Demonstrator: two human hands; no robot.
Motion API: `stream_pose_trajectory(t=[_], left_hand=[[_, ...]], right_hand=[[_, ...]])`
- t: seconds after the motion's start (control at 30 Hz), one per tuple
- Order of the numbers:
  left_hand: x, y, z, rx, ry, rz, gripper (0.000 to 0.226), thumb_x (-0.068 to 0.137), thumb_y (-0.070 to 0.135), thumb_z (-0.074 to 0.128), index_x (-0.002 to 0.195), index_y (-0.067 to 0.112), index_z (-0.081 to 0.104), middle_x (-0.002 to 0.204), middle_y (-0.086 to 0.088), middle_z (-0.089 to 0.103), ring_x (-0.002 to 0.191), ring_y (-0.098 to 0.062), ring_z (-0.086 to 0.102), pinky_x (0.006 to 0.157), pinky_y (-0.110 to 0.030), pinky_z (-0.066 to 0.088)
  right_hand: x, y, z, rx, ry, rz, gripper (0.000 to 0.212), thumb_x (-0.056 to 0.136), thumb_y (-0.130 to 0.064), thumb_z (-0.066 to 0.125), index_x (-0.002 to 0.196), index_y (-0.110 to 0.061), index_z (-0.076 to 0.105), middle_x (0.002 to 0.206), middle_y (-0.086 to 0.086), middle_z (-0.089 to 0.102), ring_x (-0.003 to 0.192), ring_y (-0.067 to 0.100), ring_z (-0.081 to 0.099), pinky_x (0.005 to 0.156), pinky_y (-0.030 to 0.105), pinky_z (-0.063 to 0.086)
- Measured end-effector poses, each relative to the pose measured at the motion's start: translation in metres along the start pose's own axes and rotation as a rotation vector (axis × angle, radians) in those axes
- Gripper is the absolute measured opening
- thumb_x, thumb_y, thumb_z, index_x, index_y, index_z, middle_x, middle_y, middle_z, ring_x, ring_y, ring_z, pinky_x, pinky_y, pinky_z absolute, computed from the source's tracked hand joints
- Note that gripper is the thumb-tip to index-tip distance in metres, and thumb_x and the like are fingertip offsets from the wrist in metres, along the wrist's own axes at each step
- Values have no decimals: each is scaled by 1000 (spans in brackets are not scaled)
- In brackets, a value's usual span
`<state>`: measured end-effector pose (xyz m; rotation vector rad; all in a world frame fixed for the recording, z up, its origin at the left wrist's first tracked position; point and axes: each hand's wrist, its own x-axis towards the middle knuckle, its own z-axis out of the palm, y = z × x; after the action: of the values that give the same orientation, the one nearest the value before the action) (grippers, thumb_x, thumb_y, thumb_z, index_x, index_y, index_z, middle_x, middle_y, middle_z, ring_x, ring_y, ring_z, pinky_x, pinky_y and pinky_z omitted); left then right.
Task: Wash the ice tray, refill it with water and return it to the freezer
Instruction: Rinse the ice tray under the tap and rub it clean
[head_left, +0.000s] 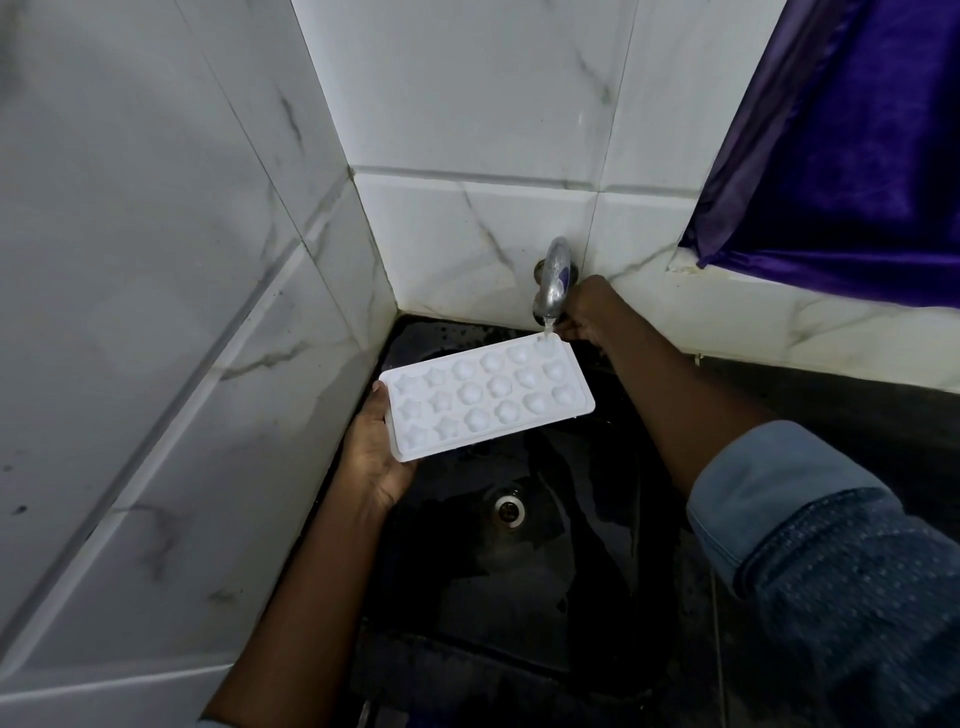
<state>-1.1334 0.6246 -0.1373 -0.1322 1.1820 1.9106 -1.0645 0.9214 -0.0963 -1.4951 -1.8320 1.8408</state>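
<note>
Clasping white plastic ice tray (485, 397) by one end in left grip (371, 449), over black sink (571, 597), far corner under steel tap's (555, 280) stream. Right grip (584, 312) beside tap; state unclear.

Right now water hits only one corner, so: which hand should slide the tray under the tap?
Left, probably: left hand grips the ice tray at its near end; right hand is beside the tap.

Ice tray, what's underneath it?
The black sink, its drain in view. The left hand grips the ice tray at its end; its fingers and the basin directly beneath are covered.
</note>
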Motion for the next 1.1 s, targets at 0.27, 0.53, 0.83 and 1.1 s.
stream_pose_trajectory(t=[0.27,0.53,0.83,1.1], left_hand=[[-1,0,-1,12,-50,2,61,110,51,37,145,6,58,140,-19,67,128,-38,65,95,-54,61],[-4,-7,8,20,-48,-36,54,110,49,36,122,10,71,123,-17,76,103,-32,78,74,-45,66],[6,-19,19,41,-76,-51,59,109,52,41,139,6,63,136,-20,69,122,-38,69,98,-55,57],[17,-29,31,53,-85,-96,63,107,56,40,142,7,61,138,-20,68,122,-38,69,92,-52,62]], right_hand=[[-17,14,-23,178,-59,10,45,100,-38,66,117,3,56,108,27,66,78,34,71,51,31,60],[-66,68,-36,75,-13,-21,31,102,-34,61,109,-6,70,92,7,77,67,18,74,58,29,58],[-99,107,-42,112,31,-47,35,104,-42,56,102,-13,76,99,7,80,90,26,76,78,43,63],[-110,108,-44,163,145,-95,19,106,-27,57,94,-19,71,102,8,75,90,29,73,81,51,62]])
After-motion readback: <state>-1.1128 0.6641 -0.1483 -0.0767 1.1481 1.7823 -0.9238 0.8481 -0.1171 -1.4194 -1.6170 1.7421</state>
